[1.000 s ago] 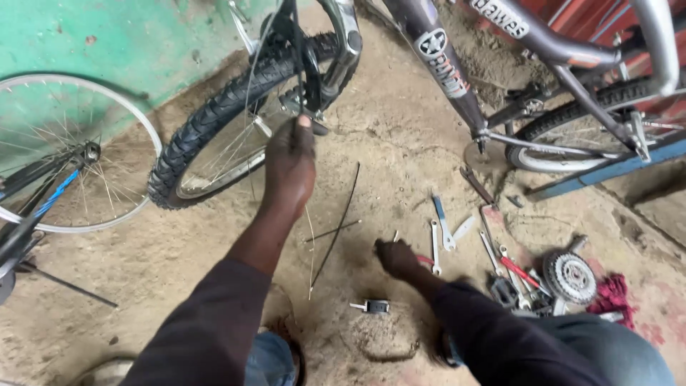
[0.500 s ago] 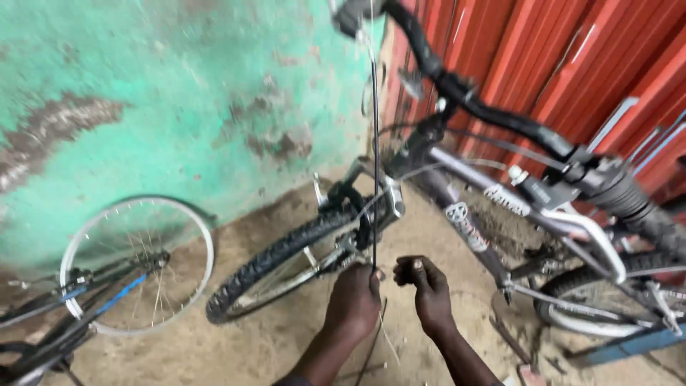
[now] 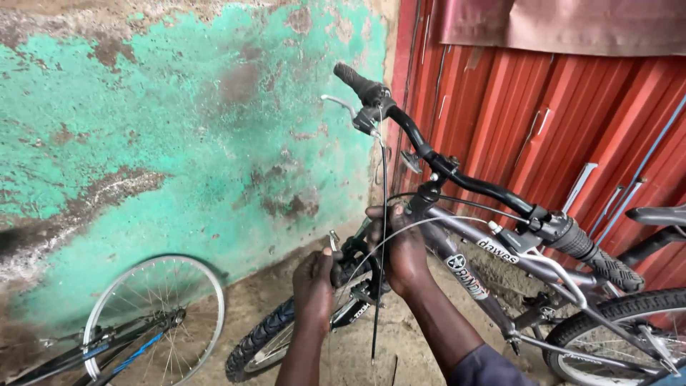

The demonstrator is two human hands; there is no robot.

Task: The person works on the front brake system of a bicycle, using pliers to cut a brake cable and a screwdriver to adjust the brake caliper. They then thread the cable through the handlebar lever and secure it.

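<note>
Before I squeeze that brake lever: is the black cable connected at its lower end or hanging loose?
Hanging loose. The black cable drops straight from the brake lever and ends free near the ground.

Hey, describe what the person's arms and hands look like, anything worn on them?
Both hands are bare: no gloves, rings or watch show on the left hand or the right hand. The forearms are uncovered too. Only the right arm shows clothing, a dark blue-grey sleeve starting near the elbow at the picture's bottom edge.
</note>
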